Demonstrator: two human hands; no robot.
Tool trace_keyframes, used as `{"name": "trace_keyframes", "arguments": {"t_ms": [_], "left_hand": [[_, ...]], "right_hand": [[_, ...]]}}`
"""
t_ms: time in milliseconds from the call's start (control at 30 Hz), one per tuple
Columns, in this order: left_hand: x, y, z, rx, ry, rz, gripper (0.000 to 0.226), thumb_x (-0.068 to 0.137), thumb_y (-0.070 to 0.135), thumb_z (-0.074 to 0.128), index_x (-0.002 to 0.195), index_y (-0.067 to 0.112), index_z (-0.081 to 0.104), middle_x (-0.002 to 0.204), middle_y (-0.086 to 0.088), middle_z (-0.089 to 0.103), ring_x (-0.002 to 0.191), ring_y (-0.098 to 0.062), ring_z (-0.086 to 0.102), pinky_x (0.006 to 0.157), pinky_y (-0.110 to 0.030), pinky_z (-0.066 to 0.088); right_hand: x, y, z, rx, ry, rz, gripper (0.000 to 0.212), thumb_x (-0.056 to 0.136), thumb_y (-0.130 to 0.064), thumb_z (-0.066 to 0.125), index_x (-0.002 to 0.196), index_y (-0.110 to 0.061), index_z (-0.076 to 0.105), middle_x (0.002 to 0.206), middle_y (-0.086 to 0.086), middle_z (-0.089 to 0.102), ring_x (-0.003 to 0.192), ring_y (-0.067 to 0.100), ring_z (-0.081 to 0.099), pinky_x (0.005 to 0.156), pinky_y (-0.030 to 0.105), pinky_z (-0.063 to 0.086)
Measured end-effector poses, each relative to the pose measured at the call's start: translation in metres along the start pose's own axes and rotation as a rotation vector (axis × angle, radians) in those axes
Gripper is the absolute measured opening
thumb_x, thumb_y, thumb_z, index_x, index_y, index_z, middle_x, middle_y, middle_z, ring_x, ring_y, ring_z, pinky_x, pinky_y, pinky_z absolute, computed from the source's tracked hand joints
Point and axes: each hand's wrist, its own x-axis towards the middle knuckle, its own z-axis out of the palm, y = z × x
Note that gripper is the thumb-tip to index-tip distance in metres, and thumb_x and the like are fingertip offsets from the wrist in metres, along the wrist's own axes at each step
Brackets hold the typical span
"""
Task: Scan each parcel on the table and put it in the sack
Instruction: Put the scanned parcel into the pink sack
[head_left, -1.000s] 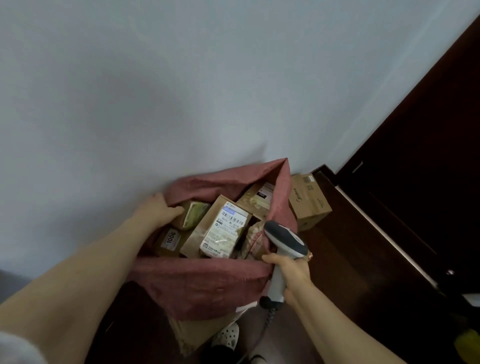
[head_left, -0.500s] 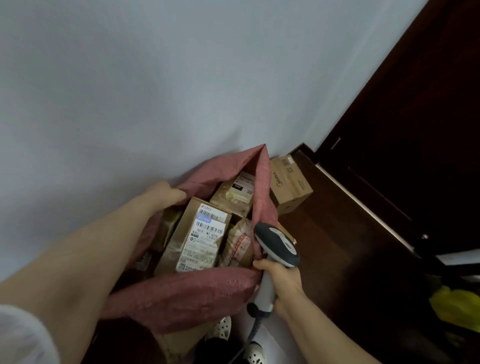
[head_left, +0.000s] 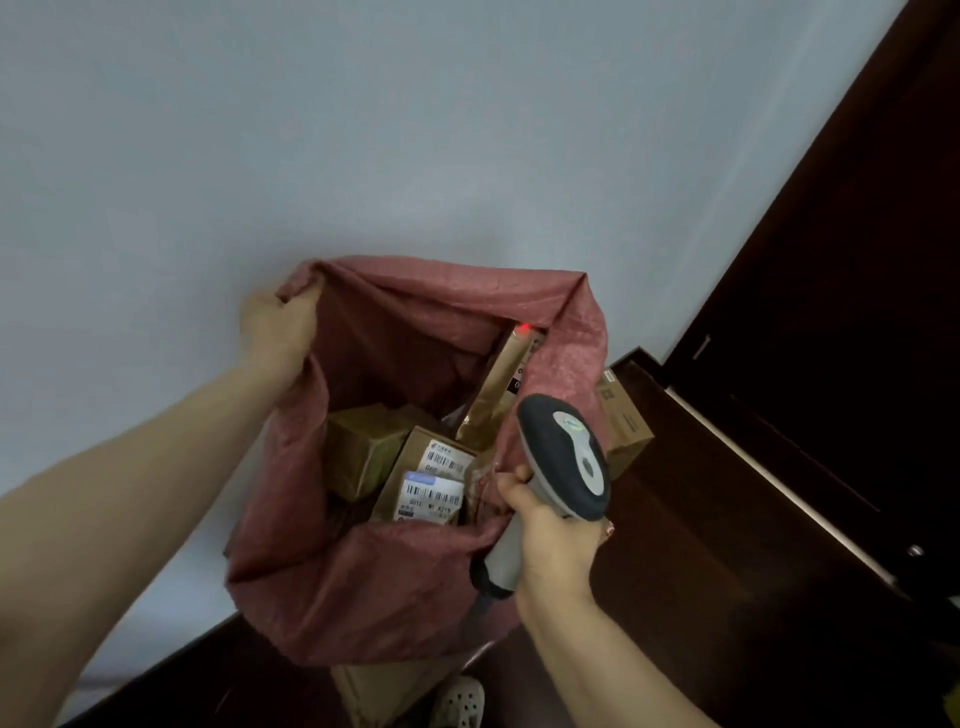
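The left hand (head_left: 275, 338) grips the rim of the soft, probably heavy sack (head_left: 363, 597); the right hand (head_left: 550, 545) clutches the scanner (head_left: 566, 457).

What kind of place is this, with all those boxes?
Probably a small parcel-sorting corner indoors: a red sack of labelled parcels, a barcode scanner in the right hand, plain wall, dark door.
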Motion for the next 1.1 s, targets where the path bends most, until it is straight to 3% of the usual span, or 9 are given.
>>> {"name": "trace_keyframes", "arguments": {"t_ms": [100,233,333,500,667,800,867,1033,1100], "left_hand": [[-0.003,-0.031,-0.016,0.298,-0.068,-0.017,0.026,0.087,0.033,0.062,0.075,0.012,0.068,0.074,-0.013,0.062,0.075,-0.023,0.061,0.064,-0.038,0.043],[-0.023,-0.082,-0.015,0.752,-0.398,-0.115,0.029,0.084,0.013,0.068,0.110,0.001,0.068,0.110,-0.022,0.067,0.104,-0.035,0.061,0.080,-0.034,0.044],[-0.031,-0.097,-0.001,0.633,-0.417,-0.179,0.030,0.090,0.013,0.062,0.117,-0.001,0.065,0.116,-0.023,0.064,0.107,-0.036,0.060,0.088,-0.039,0.046],[0.009,-0.044,0.006,0.145,-0.128,-0.208,0.031,0.091,0.013,0.052,0.115,0.000,0.065,0.111,-0.022,0.065,0.106,-0.033,0.062,0.091,-0.044,0.050],[0.042,0.022,-0.013,0.099,0.118,-0.004,0.032,0.092,0.029,0.051,0.078,0.003,0.065,0.070,-0.010,0.055,0.076,-0.013,0.052,0.065,-0.037,0.039],[0.046,0.033,-0.015,0.021,0.132,-0.075,0.031,0.086,0.028,0.056,0.059,0.014,0.051,0.066,-0.003,0.052,0.065,-0.014,0.050,0.060,-0.031,0.037],[0.037,0.010,-0.014,0.107,0.067,-0.111,0.018,0.085,0.019,0.058,0.072,0.009,0.063,0.079,-0.010,0.058,0.078,-0.017,0.056,0.065,-0.031,0.042],[-0.001,-0.072,-0.018,0.387,-0.103,-0.314,0.027,0.087,0.007,0.060,0.109,-0.008,0.065,0.109,-0.027,0.064,0.102,-0.037,0.062,0.086,-0.041,0.049],[-0.002,-0.080,-0.016,0.365,-0.112,-0.358,0.028,0.090,0.009,0.057,0.111,-0.008,0.064,0.107,-0.027,0.064,0.100,-0.035,0.062,0.078,-0.038,0.049]], "right_hand": [[0.005,0.018,-0.015,-0.038,0.099,0.111,0.029,0.073,0.012,0.075,0.087,-0.011,0.065,0.089,0.004,0.067,0.087,0.023,0.062,0.088,0.034,0.051],[0.022,0.035,-0.048,-0.108,0.280,0.295,0.024,0.071,0.012,0.076,0.072,-0.001,0.056,0.092,0.014,0.062,0.075,0.024,0.056,0.078,0.036,0.047],[0.031,0.033,-0.056,-0.107,0.331,0.330,0.028,0.068,0.010,0.079,0.071,-0.002,0.053,0.090,0.015,0.062,0.076,0.026,0.058,0.079,0.038,0.050],[0.033,-0.001,-0.024,0.058,0.138,0.241,0.028,0.065,0.020,0.071,0.084,0.001,0.065,0.078,0.010,0.068,0.078,0.030,0.066,0.075,0.043,0.057],[0.003,-0.027,0.014,0.198,-0.102,0.166,0.025,0.067,0.021,0.069,0.075,-0.003,0.065,0.068,0.005,0.068,0.059,0.016,0.065,0.062,0.033,0.056],[0.002,-0.021,0.017,0.191,-0.089,0.134,0.025,0.068,0.019,0.070,0.071,-0.005,0.067,0.068,0.004,0.071,0.066,0.020,0.067,0.070,0.038,0.057],[0.011,-0.010,0.009,0.134,-0.004,0.167,0.025,0.068,0.014,0.074,0.087,-0.001,0.068,0.083,0.011,0.072,0.082,0.029,0.069,0.078,0.045,0.058],[0.033,0.028,-0.021,0.070,0.206,0.205,0.078,0.056,0.002,0.085,0.128,-0.004,0.054,0.106,0.013,0.068,0.094,0.032,0.067,0.087,0.050,0.056],[0.036,0.025,-0.022,0.085,0.219,0.214,0.067,0.064,0.009,0.079,0.125,-0.002,0.055,0.105,0.015,0.068,0.091,0.032,0.067,0.079,0.045,0.057]]}}
